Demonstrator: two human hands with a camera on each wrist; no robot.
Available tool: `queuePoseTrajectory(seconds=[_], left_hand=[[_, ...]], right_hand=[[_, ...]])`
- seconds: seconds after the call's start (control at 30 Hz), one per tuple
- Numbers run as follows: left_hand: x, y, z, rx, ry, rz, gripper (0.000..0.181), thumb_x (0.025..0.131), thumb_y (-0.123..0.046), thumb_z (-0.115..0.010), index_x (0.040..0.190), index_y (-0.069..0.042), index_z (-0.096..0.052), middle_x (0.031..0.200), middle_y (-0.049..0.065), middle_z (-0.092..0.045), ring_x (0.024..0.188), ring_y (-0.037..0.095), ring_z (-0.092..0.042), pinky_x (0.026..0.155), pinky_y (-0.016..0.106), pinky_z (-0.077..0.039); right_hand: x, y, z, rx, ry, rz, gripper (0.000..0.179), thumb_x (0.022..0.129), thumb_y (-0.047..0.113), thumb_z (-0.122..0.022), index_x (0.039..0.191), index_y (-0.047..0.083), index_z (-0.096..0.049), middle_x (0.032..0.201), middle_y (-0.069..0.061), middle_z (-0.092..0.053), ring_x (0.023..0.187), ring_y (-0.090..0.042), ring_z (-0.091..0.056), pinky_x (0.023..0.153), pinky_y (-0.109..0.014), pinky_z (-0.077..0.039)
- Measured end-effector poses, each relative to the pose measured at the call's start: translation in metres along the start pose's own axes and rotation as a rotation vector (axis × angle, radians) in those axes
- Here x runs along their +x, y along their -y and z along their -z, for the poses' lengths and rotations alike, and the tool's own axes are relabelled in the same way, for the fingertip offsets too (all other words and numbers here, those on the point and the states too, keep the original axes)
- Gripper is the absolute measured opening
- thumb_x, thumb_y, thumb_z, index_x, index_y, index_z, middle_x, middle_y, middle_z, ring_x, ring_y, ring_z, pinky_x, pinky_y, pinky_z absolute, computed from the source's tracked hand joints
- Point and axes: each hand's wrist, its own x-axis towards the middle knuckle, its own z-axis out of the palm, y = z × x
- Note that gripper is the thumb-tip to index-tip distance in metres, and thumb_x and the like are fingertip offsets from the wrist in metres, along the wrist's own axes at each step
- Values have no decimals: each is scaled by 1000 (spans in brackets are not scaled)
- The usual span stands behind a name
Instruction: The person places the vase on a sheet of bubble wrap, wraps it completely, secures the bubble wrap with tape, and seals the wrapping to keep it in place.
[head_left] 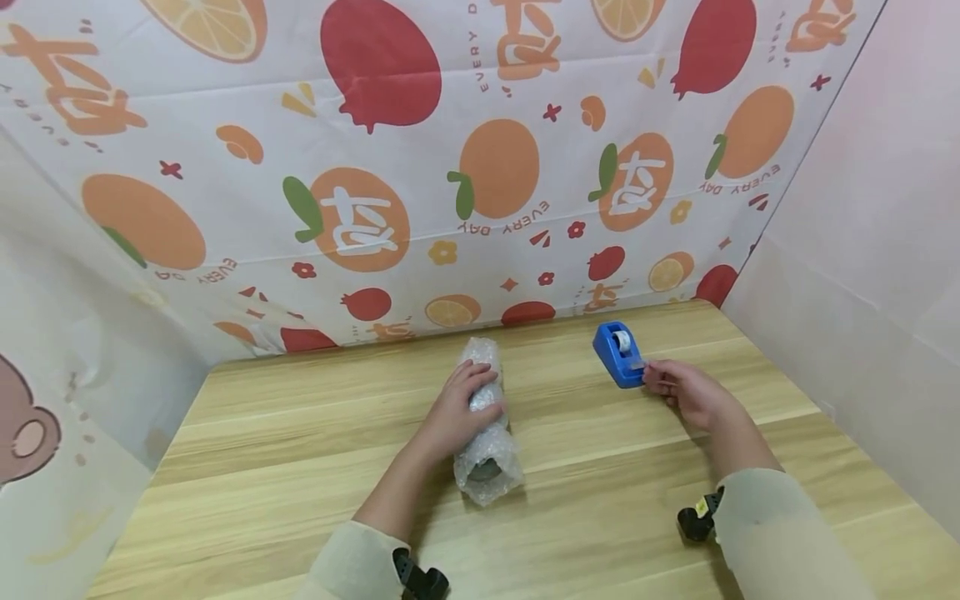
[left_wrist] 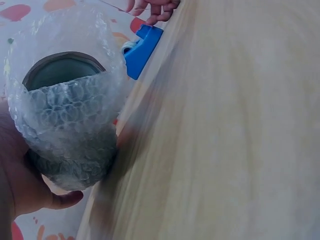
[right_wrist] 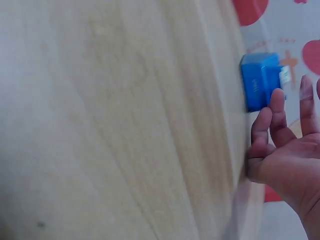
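A cylinder rolled in clear bubble wrap [head_left: 491, 442] lies lengthwise on the wooden table. At its near end, inside the loose wrap, a dark round rim [left_wrist: 34, 75] shows; what the object is stays hidden. My left hand [head_left: 459, 410] grips the roll from above, fingers across it and thumb on the near side. To the right stands a blue tape dispenser [head_left: 617, 367] with a small roll of tape [head_left: 622, 341]. My right hand [head_left: 693, 393] is at the dispenser's front end, thumb and forefinger pinching the end of the clear tape [head_left: 637, 365].
The wooden table [head_left: 300, 467] ends at the back against a fruit-printed cloth [head_left: 420, 275]. Pale walls stand at left and right [head_left: 885, 275]. A small black camera is strapped at each wrist, the right one [head_left: 697, 521] beside the sleeve.
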Motion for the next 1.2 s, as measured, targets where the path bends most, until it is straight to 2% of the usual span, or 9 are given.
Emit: queuePoseTrajectory(seconds=[0.1, 0.2, 0.37, 0.43, 0.5, 0.63, 0.7, 0.87, 1.2], left_hand=[[0, 2, 2, -31, 6, 6, 60, 81, -25, -79, 135, -10, -57, 151, 3, -44, 151, 27, -18, 120, 52, -16], [-1, 4, 4, -66, 15, 20, 67, 77, -23, -82, 137, -10, -54, 152, 7, -43, 150, 27, -18, 120, 50, -17], [-4, 5, 10, -139, 28, 51, 81, 75, -18, -83, 145, -14, -43, 150, 6, -42, 138, 29, -39, 110, 51, -36], [-4, 4, 10, -159, 27, 40, 86, 74, -17, -84, 148, -14, -39, 148, 5, -44, 131, 28, -45, 107, 49, -40], [-4, 3, 9, -173, 25, 25, 89, 74, -17, -84, 149, -13, -36, 148, 5, -45, 132, 27, -45, 109, 48, -38], [-5, 1, 8, -188, 32, 23, 92, 74, -16, -84, 151, -14, -33, 148, 8, -43, 131, 28, -46, 106, 50, -40], [-6, 0, 6, -182, 43, 31, 93, 74, -16, -83, 151, -15, -32, 150, 7, -40, 131, 27, -45, 105, 50, -41], [-6, -3, 1, -158, 72, 33, 95, 74, -20, -84, 153, -17, -30, 154, 6, -35, 136, 26, -40, 107, 50, -40], [-8, -5, 6, -133, 44, 44, 96, 73, -17, -85, 152, -17, -32, 154, 3, -35, 138, 24, -37, 110, 49, -36]], right_hand=[[-8, 11, -12, -44, -5, 55, 31, 101, 41, -52, 91, 17, -70, 89, 7, -60, 91, -17, -50, 78, -31, -36], [-13, 25, -38, -157, 40, 164, 36, 100, 39, -54, 93, 7, -69, 80, 2, -57, 79, -17, -48, 72, -30, -39], [-8, 50, -105, -277, 239, 310, 39, 101, 34, -55, 98, -3, -67, 68, -4, -49, 65, -19, -42, 70, -33, -41], [-5, 60, -131, -299, 322, 332, 36, 101, 32, -55, 97, -1, -67, 71, -4, -53, 64, -20, -41, 71, -34, -41], [-1, 70, -154, -319, 385, 343, 35, 100, 33, -56, 96, -1, -66, 76, -5, -58, 63, -20, -41, 72, -34, -42], [9, 81, -187, -351, 429, 300, 31, 98, 34, -58, 91, 4, -65, 79, -7, -59, 60, -18, -40, 64, -30, -38], [14, 81, -196, -359, 430, 266, 29, 97, 34, -59, 87, 6, -64, 75, -7, -56, 58, -16, -38, 59, -28, -35], [20, 78, -202, -391, 422, 209, 28, 95, 32, -62, 74, 12, -58, 66, -1, -49, 54, -14, -35, 50, -27, -27], [27, 82, -218, -506, 397, 205, 34, 91, 34, -65, 67, 13, -53, 59, 3, -42, 51, -12, -34, 48, -26, -28]])
